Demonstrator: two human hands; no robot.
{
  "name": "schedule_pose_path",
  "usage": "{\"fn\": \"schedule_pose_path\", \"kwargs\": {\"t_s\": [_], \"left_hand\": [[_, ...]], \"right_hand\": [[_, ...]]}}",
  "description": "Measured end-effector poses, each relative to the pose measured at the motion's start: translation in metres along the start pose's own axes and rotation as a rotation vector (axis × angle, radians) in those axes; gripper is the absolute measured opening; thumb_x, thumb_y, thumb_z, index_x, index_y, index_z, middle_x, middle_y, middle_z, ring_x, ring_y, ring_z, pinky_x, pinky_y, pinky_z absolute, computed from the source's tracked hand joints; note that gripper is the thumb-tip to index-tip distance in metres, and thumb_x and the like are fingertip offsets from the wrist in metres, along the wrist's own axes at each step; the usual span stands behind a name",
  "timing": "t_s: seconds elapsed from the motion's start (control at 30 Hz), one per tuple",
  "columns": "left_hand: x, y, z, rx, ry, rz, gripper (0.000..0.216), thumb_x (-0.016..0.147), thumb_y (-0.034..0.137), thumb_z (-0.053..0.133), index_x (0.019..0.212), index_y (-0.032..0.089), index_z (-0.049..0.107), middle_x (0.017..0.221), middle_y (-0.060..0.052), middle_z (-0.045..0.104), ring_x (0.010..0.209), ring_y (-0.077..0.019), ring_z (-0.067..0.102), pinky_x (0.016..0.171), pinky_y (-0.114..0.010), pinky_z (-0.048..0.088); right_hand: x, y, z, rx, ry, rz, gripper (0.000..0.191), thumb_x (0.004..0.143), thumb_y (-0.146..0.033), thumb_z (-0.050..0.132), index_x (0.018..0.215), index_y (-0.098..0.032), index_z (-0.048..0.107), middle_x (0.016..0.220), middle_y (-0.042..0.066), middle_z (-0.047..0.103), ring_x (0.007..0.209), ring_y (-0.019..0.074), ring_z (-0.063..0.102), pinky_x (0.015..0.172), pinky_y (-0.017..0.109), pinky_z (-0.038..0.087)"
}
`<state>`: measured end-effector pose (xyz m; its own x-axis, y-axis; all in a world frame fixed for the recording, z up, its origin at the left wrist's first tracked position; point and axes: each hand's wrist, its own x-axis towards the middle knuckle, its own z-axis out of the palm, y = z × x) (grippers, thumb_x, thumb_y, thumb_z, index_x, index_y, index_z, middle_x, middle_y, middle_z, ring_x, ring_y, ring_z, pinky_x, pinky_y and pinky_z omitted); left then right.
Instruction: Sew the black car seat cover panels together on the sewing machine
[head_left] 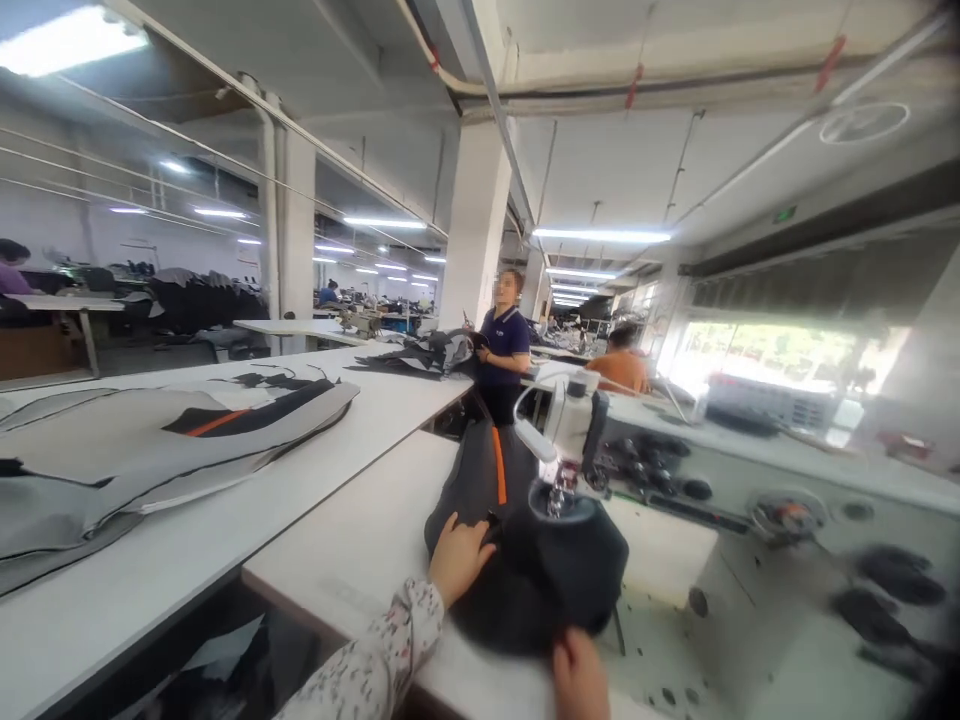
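A dark grey fabric piece [540, 590] with an orange strip [499, 465] lies on the sewing table under the head of a sewing machine [570, 430]. My left hand [459, 562] is on its left side, fingers curled at a small black fold [493, 526]. At the near edge, my right hand [580, 675] pinches the cloth between thumb and fingers; the lower part of that hand runs out of view. The machine's needle area [559, 495] sits just beyond both hands, too blurred for detail.
On the long white table [375, 420] at left lie stacked grey panels [225, 430]. Dark cloth pieces [424, 350] are heaped farther back. A person in a navy shirt [504, 345] stands ahead; another in orange [621, 365] is behind the machine. The machine's body [750, 580] fills the right.
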<state>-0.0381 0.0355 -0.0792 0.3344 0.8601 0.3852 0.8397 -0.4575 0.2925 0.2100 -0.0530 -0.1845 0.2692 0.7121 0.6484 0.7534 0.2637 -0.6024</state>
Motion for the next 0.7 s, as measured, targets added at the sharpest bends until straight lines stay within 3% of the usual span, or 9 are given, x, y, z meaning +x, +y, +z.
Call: {"fn": "schedule_pose_path", "kwargs": {"t_s": [0.1,0.37,0.53,0.7], "left_hand": [[-0.026,0.005,-0.003,0.046,0.001,-0.008,0.04,0.102,0.039,0.064,0.134,0.017,0.06,0.132,-0.011,0.065,0.115,-0.0239,0.067,0.1,-0.047,0.059],[-0.097,0.03,-0.015,0.114,0.012,0.009,0.037,0.101,0.039,0.065,0.129,0.015,0.063,0.127,-0.01,0.066,0.11,-0.0224,0.068,0.096,-0.044,0.06],[-0.11,0.035,-0.018,0.109,0.058,0.022,0.036,0.101,0.039,0.065,0.128,0.015,0.063,0.127,-0.01,0.066,0.11,-0.0221,0.068,0.095,-0.044,0.06],[-0.112,0.031,-0.015,0.089,0.091,0.035,0.035,0.101,0.039,0.065,0.128,0.016,0.063,0.126,-0.01,0.066,0.109,-0.0218,0.068,0.095,-0.044,0.06]], "right_hand": [[-0.012,0.008,0.004,-0.003,0.026,0.074,0.055,0.097,-0.068,0.05,0.099,-0.015,0.065,0.1,0.009,0.066,0.098,0.0217,0.063,0.092,0.043,0.052],[-0.003,-0.006,-0.001,0.017,-0.07,0.111,0.028,0.099,-0.041,0.063,0.096,-0.014,0.064,0.106,0.008,0.064,0.106,0.0216,0.06,0.1,0.044,0.049],[-0.005,-0.027,-0.012,0.055,-0.126,0.13,0.023,0.099,-0.037,0.064,0.097,-0.014,0.065,0.112,0.008,0.065,0.113,0.0231,0.059,0.106,0.047,0.046],[-0.009,-0.043,-0.018,0.172,-0.175,0.207,0.028,0.098,-0.04,0.065,0.086,-0.015,0.062,0.1,0.006,0.064,0.107,0.0214,0.059,0.103,0.044,0.047]]}}
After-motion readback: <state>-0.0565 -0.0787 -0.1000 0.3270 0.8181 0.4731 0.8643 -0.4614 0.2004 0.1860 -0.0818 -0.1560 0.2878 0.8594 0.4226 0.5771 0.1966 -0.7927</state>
